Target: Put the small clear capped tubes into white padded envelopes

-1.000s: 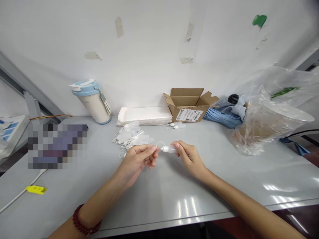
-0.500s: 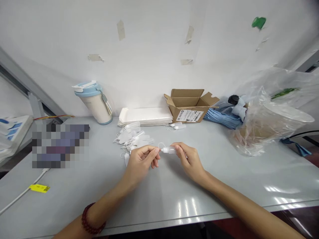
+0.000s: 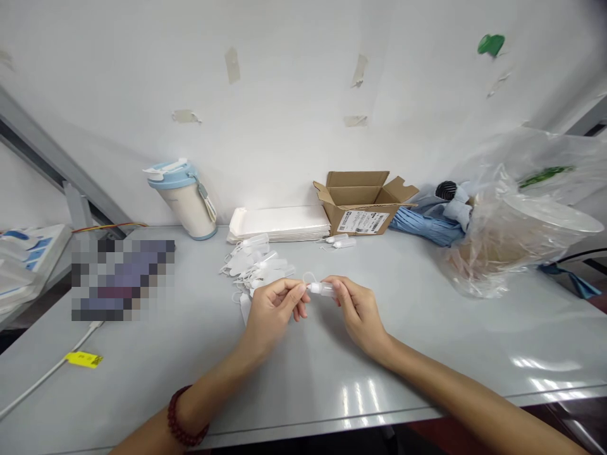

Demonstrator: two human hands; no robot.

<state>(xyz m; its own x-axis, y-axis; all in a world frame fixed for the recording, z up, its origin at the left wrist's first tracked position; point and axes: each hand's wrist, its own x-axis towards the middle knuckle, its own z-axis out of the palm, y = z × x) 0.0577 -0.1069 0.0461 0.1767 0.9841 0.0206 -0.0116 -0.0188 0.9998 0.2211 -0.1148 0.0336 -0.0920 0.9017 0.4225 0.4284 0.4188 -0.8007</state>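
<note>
while the right hand [image 3: 363, 313] pinches the body of a small clear bottle [image 3: 326, 289] between thumb and fingers, the left hand [image 3: 275, 309] has thumb and forefinger closed at the bottle's tip [image 3: 308, 287]. a trace of red shows there, too small to make out. the bottle lies about level between the hands, over the middle of the grey table [image 3: 303, 379], its white cap [image 3: 315, 287] toward the left hand and a thin loop [image 3: 310, 276] arching above it. the hands are near each other but apart, with the bottle bridging them. a dark red bracelet [image 3: 177, 420] circles the left wrist.

just beyond the left hand is a loose pile [image 3: 256, 262] of similar bottles, and two more [image 3: 345, 242] lie in front of the open carton [image 3: 363, 218]. a white stack [image 3: 282, 218] sits left of the carton, blue cloth [image 3: 424, 227] to its right, then a clear bag [image 3: 502, 253]. at the left stand a blue-lidded cup [image 3: 187, 205] and, nearer, a pixelated dark object [image 3: 130, 278] with a white cable [image 3: 38, 387] bearing a yellow tag [image 3: 83, 359].
</note>
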